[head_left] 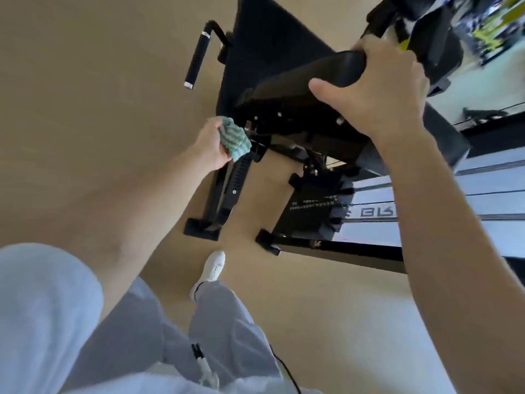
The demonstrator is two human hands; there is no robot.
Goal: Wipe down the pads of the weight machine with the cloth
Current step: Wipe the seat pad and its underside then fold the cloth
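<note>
head | cloth [235, 139]: bunched, teal-white striped | left hand [210, 147] grips it

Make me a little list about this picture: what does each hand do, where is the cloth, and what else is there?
left hand: grips the bunched green striped cloth
right hand: grips the end of the black pad
cloth spot: beside the machine's metal frame, under the pad; whether it touches the pad, cannot tell
handle: black grip sticking out past the pad
white shoe: on the tan floor
</note>
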